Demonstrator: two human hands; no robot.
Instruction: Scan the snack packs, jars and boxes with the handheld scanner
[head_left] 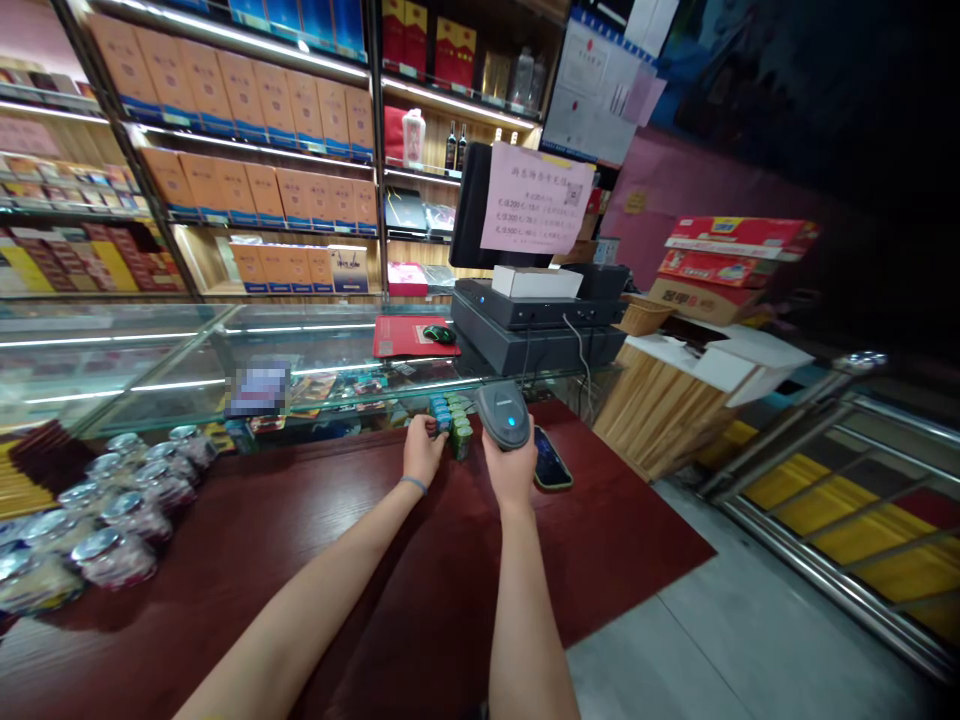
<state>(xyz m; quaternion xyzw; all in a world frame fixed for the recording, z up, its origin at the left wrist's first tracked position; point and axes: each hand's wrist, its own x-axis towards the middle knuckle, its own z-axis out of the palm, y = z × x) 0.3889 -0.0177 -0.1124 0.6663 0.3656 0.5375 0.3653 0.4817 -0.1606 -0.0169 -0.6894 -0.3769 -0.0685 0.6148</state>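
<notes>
A grey barcode scanner [502, 412] with a lit blue light is gripped in my right hand [511, 468], its head pointing away from me over the table. Small round containers stand close together in two rows, a blue row [440, 408] and a green row [459, 428]. My left hand [422, 450], a blue band at its wrist, has its fingers curled against the near end of the blue row, closed on a small blue container. The fingertips are partly hidden. Just right of my right hand lies a phone [553, 460].
Both arms reach over a dark red tabletop [360, 560]. Several lidded jars [131, 490] stand at left. Behind are a glass counter [247, 325], a mouse [439, 334] on a red mat [397, 338], and a register [517, 330] with a monitor. A metal railing [795, 470] runs at right.
</notes>
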